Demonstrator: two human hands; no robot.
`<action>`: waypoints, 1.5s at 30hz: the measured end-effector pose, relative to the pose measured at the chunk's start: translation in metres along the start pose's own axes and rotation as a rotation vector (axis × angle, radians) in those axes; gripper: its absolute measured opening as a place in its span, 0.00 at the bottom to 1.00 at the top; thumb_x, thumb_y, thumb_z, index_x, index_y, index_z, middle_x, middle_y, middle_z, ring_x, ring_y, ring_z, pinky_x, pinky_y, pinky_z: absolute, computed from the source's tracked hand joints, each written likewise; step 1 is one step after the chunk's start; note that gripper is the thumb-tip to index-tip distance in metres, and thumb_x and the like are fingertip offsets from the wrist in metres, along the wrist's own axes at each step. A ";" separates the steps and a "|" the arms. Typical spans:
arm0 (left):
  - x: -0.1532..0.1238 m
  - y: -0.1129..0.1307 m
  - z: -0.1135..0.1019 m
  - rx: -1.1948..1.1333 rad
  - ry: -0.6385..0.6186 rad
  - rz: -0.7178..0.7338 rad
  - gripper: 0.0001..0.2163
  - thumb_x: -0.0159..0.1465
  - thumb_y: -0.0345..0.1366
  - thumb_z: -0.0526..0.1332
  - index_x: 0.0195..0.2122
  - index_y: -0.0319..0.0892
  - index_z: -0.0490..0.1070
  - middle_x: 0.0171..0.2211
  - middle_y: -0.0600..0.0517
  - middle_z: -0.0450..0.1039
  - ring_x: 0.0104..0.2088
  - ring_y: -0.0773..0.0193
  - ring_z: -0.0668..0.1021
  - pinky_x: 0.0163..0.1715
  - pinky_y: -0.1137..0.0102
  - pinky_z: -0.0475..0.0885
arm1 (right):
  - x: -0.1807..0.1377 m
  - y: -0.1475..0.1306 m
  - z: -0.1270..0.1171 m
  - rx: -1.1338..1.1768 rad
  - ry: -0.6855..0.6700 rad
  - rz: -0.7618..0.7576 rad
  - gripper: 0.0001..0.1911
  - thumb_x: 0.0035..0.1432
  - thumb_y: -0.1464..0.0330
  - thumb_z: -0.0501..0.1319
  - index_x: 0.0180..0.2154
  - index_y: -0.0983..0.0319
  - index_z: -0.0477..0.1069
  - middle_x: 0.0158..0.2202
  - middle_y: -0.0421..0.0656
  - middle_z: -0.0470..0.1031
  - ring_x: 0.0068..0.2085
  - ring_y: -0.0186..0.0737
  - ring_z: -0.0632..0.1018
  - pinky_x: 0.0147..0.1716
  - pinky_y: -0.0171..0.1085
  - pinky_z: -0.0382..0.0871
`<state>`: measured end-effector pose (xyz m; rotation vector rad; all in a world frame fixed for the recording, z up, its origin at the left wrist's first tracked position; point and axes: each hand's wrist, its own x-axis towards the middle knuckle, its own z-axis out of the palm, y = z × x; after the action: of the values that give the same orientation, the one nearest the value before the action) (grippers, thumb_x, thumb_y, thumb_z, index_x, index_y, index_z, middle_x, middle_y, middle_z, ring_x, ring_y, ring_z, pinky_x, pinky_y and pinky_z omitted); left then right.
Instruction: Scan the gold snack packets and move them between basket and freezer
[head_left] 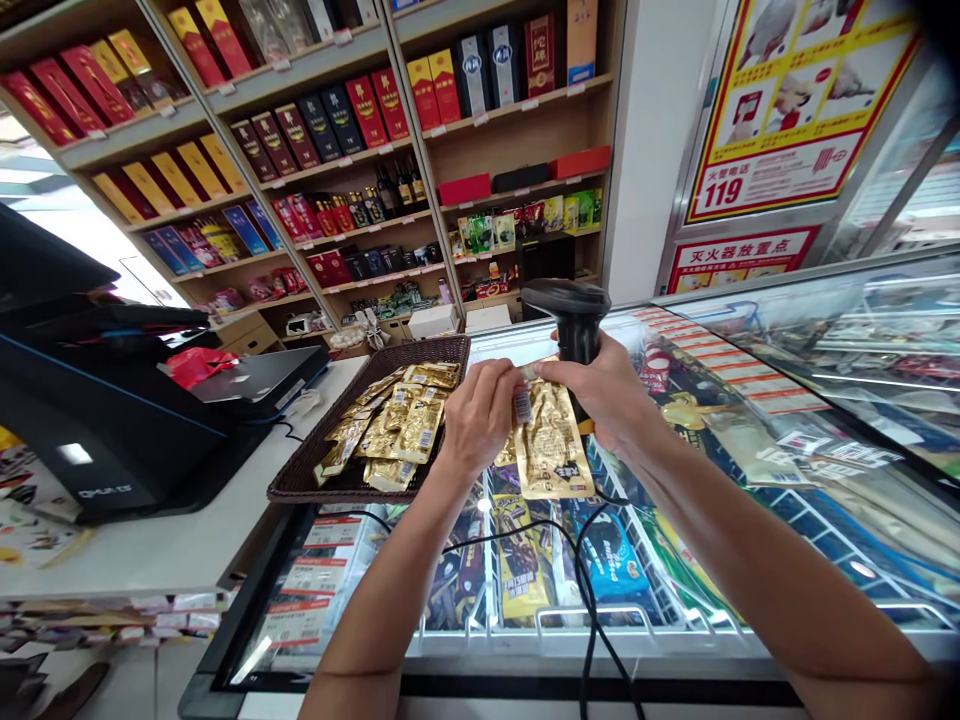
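A gold foil food packet (553, 450) with a small barcode hangs upright above the glass-topped freezer, its top edge pinched by my left hand (480, 410). My right hand (611, 390) is closed around the handle of a black barcode scanner (574, 315), its head uppermost. The right thumb also presses against the packet's top edge. Part of another gold surface shows behind the packet, mostly hidden. Left of my hands, a dark brown woven basket (279, 487) holds several similar gold packets (401, 415). A black cable (581, 570) loops below the scanner over the freezer.
Under my arms lies the freezer (480, 645) with wire baskets of packaged goods. On the left counter (150, 545) stand a black checkout machine (97, 400) and a red plastic bag (201, 366). Shelves (517, 105) of boxes and bottles rise behind; red and yellow posters (799, 110) hang right.
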<state>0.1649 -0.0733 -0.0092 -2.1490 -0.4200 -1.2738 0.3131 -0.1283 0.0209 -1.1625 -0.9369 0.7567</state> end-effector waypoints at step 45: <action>-0.103 0.037 -0.093 -0.127 0.008 -0.462 0.04 0.68 0.28 0.53 0.38 0.43 0.65 0.32 0.51 0.72 0.33 0.65 0.75 0.33 0.70 0.71 | -0.002 0.023 0.004 -0.247 0.030 -0.239 0.22 0.42 0.60 0.68 0.39 0.58 0.68 0.30 0.42 0.72 0.30 0.43 0.71 0.30 0.43 0.65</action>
<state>0.0714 -0.1576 -0.0778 -2.2278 -0.8936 -1.5905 0.3080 -0.1231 -0.0019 -1.2434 -1.1442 0.4380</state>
